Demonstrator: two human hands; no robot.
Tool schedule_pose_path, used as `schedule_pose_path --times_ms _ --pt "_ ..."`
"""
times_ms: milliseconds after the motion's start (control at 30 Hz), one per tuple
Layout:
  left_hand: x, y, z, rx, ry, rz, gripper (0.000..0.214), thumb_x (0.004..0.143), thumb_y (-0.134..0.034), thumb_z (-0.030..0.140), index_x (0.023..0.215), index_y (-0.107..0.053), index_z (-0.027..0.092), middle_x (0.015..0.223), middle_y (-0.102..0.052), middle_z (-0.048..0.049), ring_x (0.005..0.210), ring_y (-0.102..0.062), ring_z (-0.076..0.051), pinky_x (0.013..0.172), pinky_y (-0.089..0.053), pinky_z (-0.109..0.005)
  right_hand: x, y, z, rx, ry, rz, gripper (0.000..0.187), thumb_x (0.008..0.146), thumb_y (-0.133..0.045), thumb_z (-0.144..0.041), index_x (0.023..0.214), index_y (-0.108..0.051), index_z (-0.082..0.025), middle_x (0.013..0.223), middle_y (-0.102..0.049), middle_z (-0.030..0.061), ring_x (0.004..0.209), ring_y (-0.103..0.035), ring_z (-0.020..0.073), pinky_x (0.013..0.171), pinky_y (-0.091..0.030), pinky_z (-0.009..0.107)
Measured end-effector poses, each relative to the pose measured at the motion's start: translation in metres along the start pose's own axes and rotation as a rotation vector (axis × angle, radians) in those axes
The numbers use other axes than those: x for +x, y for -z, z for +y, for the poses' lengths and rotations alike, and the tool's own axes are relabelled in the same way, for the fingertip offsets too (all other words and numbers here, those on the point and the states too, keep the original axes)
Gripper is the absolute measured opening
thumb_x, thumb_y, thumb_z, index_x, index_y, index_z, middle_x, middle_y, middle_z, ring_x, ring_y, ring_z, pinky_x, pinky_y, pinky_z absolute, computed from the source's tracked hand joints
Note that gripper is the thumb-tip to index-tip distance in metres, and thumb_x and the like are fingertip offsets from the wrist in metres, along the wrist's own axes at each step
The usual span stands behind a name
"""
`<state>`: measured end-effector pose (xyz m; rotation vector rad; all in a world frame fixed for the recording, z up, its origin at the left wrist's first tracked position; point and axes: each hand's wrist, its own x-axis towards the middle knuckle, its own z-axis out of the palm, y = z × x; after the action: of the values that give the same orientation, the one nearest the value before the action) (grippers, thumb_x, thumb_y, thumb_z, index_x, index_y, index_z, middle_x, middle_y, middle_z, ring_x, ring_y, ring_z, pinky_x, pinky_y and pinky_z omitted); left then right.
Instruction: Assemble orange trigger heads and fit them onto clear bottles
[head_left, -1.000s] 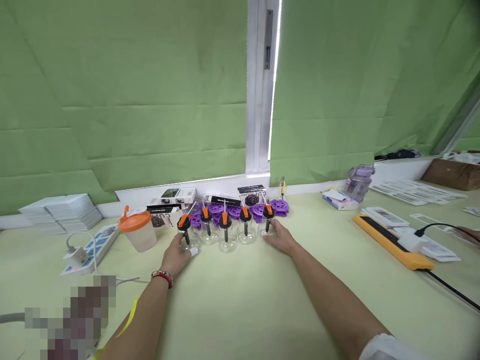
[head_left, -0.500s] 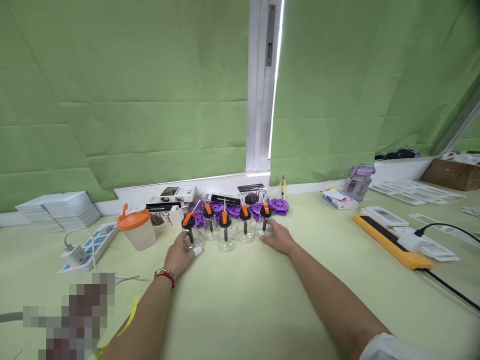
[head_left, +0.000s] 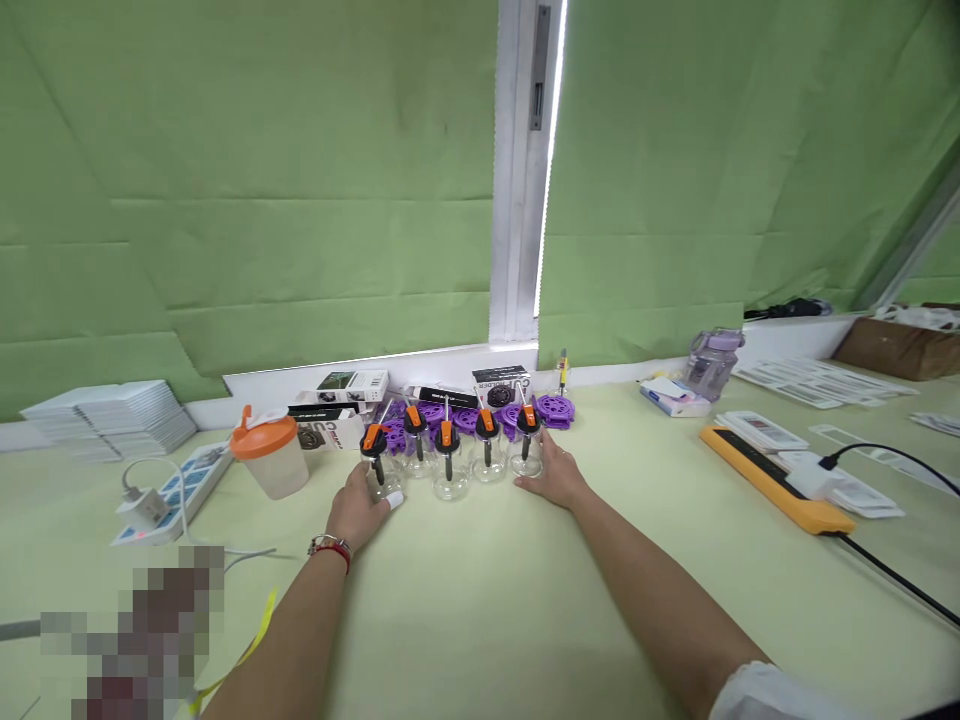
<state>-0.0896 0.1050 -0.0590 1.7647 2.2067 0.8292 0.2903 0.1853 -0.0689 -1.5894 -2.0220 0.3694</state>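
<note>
Several clear glass jars [head_left: 450, 486] stand upright in a loose row, with black lids, orange flip tabs, dark side handles and thin spouts or rods rising behind. My left hand [head_left: 358, 508] curls round the lower side of the leftmost glass jar [head_left: 383, 484], thumb at the front. At the other end, my right hand [head_left: 556, 476] cups the rightmost glass jar [head_left: 526, 462], its thumb in front and its fingers on the far right side, partly hidden. All the jars rest on the table. Purple plastic discs [head_left: 555, 410] lie just behind them.
Black-and-white boxes [head_left: 334, 428] stand behind the jars. Leftward are an orange-lidded cup [head_left: 270, 465], a white power strip [head_left: 191, 490] with cables and stacked white booklets [head_left: 112, 420]. Rightward are a yellow power strip [head_left: 780, 482], a purple bottle [head_left: 714, 365] and a tissue pack [head_left: 675, 398].
The view has shifted very slightly. Both hands stay at the two end jars, and the jars stand in the same arrangement.
</note>
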Motion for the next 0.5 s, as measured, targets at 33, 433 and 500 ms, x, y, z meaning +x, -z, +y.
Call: schedule_pose_path --times_ms 33,433,500 --pt "0.000 0.000 0.000 -0.008 -0.001 0.004 0.079 0.068 -0.067 0.050 0.133 -0.036 0.017 0.129 -0.056 -0.0188 0.112 -0.058 -0.033 0.086 -0.044 -0.038 -0.001 0.000 0.000 -0.002 -0.005 0.009 0.111 0.061 -0.072 -0.059 0.147 -0.013 -0.019 0.143 -0.041 0.0163 0.132 -0.039 0.0313 0.106 -0.030 0.045" --pt "-0.013 0.007 0.004 -0.066 0.010 -0.003 0.077 0.069 -0.065 0.049 0.130 -0.035 0.014 0.131 -0.051 -0.0212 0.116 -0.054 -0.033 0.089 -0.044 -0.038 -0.015 -0.005 -0.007 -0.132 -0.010 0.059 0.113 0.070 -0.060 -0.065 0.150 0.000 -0.013 0.155 -0.013 0.0204 0.140 -0.019 0.0373 0.109 -0.022 0.053" --pt "-0.014 0.007 0.004 -0.064 0.015 -0.005 0.078 0.069 -0.064 0.051 0.131 -0.034 0.014 0.131 -0.050 -0.0216 0.116 -0.054 -0.034 0.091 -0.043 -0.039 -0.015 -0.004 -0.007 -0.138 -0.030 0.042 0.114 0.070 -0.059 -0.067 0.150 0.002 -0.013 0.155 -0.011 0.0204 0.141 -0.018 0.0369 0.109 -0.021 0.053"
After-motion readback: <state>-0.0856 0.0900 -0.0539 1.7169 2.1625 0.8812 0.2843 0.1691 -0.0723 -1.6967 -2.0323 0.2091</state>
